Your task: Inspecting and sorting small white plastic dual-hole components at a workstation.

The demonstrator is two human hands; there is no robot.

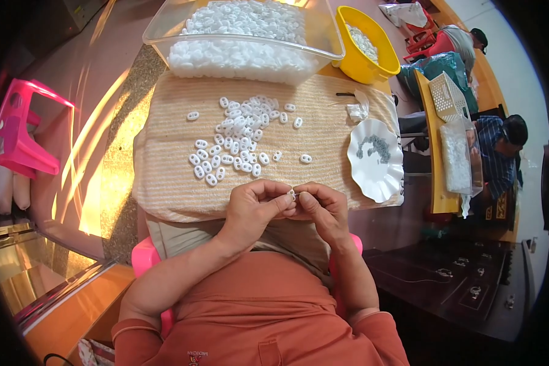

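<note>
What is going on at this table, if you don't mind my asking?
A person in an orange shirt holds one small white oval piece pinched between the left hand and right hand, just above the near edge of a beige mat. More such pieces lie scattered on the mat. A clear tub and a yellow bowl hold more, and a white scalloped plate holds small dark bits.

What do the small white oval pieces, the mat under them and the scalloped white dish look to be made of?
Small white oval pieces: likely moulded plastic, smooth and glossy, all one shape with holes. The left hand and right hand pinch one between them. Mat: beige woven or ribbed textile, matte, showing fine parallel lines. Scalloped dish: thin white plastic or foam, fluted rim; which one cannot be told.
</note>
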